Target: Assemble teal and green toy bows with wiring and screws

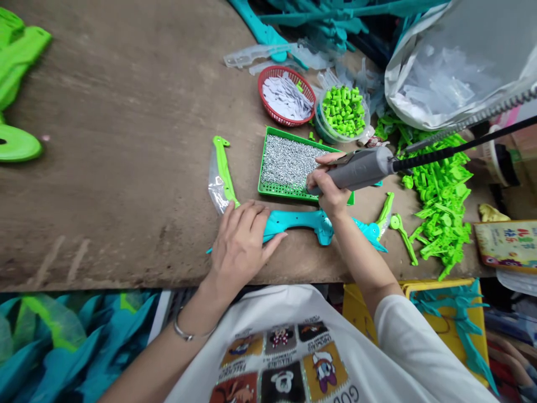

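Observation:
A teal plastic toy bow lies along the front of the table, with a green limb carrying clear plastic at its left end and a shorter green limb at its right. My left hand covers the bow's left part, fingers over it and thumb along the near edge. In my right hand is a grey corded electric screwdriver, fingers wrapped round its body. Its tip points down into a green tray of small silver screws; the tip itself is hidden by my fingers.
Behind the tray stand a red basket of white strips and a clear tub of green pegs. Loose green parts are heaped at right, below a white sack. A yellow crate and teal parts sit below the table edge.

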Tool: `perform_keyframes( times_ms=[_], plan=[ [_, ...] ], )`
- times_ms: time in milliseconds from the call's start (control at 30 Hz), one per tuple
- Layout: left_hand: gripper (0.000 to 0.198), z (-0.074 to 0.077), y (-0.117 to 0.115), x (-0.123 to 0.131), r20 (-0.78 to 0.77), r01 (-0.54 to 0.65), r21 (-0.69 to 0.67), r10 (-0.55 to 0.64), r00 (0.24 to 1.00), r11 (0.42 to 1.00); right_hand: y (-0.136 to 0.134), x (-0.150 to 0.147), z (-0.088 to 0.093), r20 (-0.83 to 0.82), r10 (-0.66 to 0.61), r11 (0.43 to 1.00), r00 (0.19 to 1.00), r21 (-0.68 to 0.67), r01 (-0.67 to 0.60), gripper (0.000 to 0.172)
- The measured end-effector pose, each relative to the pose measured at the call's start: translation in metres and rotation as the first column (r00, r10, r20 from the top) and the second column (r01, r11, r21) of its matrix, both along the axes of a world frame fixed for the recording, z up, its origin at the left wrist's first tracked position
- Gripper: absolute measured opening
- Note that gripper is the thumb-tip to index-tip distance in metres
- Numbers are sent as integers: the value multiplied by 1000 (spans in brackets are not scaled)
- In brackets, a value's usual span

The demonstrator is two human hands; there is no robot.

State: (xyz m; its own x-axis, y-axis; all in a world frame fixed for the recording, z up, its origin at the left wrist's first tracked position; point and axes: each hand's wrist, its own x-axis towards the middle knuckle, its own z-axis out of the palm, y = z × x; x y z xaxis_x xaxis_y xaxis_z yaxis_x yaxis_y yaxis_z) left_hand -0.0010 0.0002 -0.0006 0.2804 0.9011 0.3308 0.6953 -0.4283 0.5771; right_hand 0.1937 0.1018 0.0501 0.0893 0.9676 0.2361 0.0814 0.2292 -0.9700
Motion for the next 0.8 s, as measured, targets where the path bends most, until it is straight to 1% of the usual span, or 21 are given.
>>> perform_keyframes(
  times_ms=[167,300,367,433,500,533,633,700,800],
  plan=[
    [53,0,0,0,8,9,-22,-8,1000,1000,0,-2,-2,-10,-10,1000,1000,-22,10,36],
    [52,-1,0,-1,4,3,-15,-3,1000,1000,2,-1,-4,2,33,999,999,-16,-33,35],
    [51,-1,1,0,-1,2,-7,-2,1000,1000,2,-1,0,2,39,999,999,6,-39,33],
    [51,-2,1,0,-5,0,2,0,1000,1000,-1,-2,9,-13,32,998,999,51,-32,32],
    [49,-2,1,0,-5,-3,3,3,1000,1000,-8,-6,21,-51,48,992,998,118,-42,29],
    [48,-2,1,0,-4,-4,1,4,1000,1000,-13,-9,27,-69,75,987,995,144,-65,27],
    [48,0,1,0,-1,-2,1,2,1000,1000,-32,-19,37,-85,215,969,973,145,-201,22],
    [48,1,1,0,-5,4,-1,-5,1000,1000,-45,-25,36,-74,278,958,958,102,-270,22],
    [47,3,1,-1,-1,15,-3,-15,1000,1000,-56,-31,29,-42,284,958,958,37,-283,24]
  ],
)
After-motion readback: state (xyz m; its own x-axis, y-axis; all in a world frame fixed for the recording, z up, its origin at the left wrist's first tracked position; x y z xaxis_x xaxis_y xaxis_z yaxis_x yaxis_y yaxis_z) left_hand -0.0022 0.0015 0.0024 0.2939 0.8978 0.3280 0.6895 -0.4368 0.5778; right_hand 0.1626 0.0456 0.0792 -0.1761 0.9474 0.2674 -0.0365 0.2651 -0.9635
